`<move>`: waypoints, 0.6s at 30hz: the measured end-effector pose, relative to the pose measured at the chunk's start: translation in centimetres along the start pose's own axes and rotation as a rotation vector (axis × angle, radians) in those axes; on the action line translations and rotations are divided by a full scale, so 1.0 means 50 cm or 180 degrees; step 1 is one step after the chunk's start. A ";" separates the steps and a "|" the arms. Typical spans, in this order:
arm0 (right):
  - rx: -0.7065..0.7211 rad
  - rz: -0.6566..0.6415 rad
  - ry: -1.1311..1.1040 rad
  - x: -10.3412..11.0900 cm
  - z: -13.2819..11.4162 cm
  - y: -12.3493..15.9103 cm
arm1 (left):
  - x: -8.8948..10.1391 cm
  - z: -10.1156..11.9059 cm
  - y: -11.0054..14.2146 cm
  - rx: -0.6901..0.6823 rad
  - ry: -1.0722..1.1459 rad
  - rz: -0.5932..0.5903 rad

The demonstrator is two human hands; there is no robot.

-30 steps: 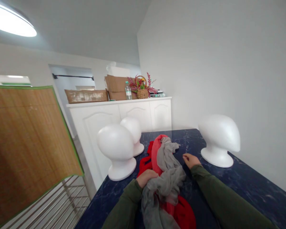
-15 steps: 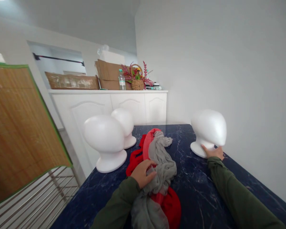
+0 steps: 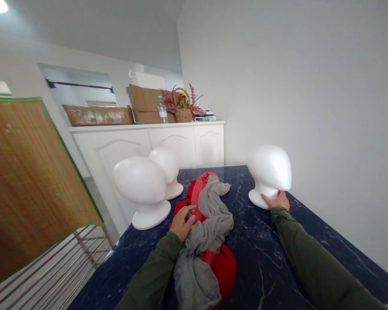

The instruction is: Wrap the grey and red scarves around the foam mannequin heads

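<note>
A heap of red and grey scarves (image 3: 207,228) lies in the middle of the dark blue marble table (image 3: 278,267). My left hand (image 3: 182,221) rests on the heap's left side, fingers curled into the cloth. My right hand (image 3: 276,201) reaches far right and grips the base of a white foam mannequin head (image 3: 270,172) that stands upright near the wall. Two more white foam heads stand at the table's left edge: a large near one (image 3: 142,189) and a smaller one (image 3: 168,170) behind it.
A white cabinet (image 3: 148,142) beyond the table carries cardboard boxes (image 3: 145,103), a water bottle (image 3: 162,113) and a flower basket (image 3: 183,107). A bamboo screen (image 3: 29,185) and a metal rack (image 3: 48,275) stand at left. A white wall closes the right side.
My right hand left the scarves, moved right and took the base of the right foam head, which now sits a little nearer the middle. My left hand stays on the heap.
</note>
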State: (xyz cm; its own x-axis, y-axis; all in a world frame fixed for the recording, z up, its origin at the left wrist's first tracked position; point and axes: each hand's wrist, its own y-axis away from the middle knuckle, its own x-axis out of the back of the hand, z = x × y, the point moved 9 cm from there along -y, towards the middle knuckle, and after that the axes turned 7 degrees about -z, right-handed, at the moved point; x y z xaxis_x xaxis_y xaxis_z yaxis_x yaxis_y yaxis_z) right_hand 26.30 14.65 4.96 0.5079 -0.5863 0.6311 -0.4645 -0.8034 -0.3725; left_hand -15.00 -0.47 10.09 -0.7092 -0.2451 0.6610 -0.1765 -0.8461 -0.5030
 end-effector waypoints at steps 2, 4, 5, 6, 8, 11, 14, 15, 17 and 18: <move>0.0156 -0.0163 -0.0182 -0.006 -0.028 0.021 | 0.014 -0.002 0.003 0.0004 -0.0020 0.0161; 0.0406 -0.0317 -0.0388 -0.011 -0.071 0.057 | 0.029 0.000 0.007 -0.0021 -0.0028 0.0309; 0.0575 -0.0366 -0.0490 -0.011 -0.099 0.082 | 0.035 0.005 0.009 -0.0039 -0.0025 0.0369; 0.0771 -0.0393 -0.0588 -0.010 -0.129 0.112 | 0.039 0.013 0.010 -0.0062 -0.0026 0.0399; 0.1213 -0.0394 -0.0762 -0.004 -0.196 0.186 | 0.037 0.041 0.011 -0.0113 -0.0060 0.0335; 0.1863 -0.0327 -0.1016 0.012 -0.286 0.309 | 0.006 0.103 0.014 -0.0138 0.0028 0.0106; 0.2129 -0.0260 -0.1292 0.027 -0.332 0.397 | -0.018 0.136 0.024 0.0054 0.0244 0.0305; 0.2213 -0.0276 -0.1351 0.032 -0.340 0.416 | -0.024 0.136 0.027 0.0134 0.0163 0.0394; 0.2495 -0.0383 -0.1390 0.042 -0.356 0.444 | -0.038 0.122 0.030 0.0263 -0.0176 0.0460; 0.2685 -0.0449 -0.1382 0.048 -0.362 0.455 | -0.043 0.110 0.030 0.0297 -0.0343 0.0434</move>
State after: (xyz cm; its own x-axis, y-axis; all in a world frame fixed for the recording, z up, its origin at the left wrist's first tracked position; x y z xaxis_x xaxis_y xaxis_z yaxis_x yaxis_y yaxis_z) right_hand 3.82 -3.15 10.35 0.8225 -0.3295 0.4636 0.2108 -0.5804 -0.7866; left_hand -9.96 -3.80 10.98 -0.6442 -0.4053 0.6486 -0.0162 -0.8406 -0.5414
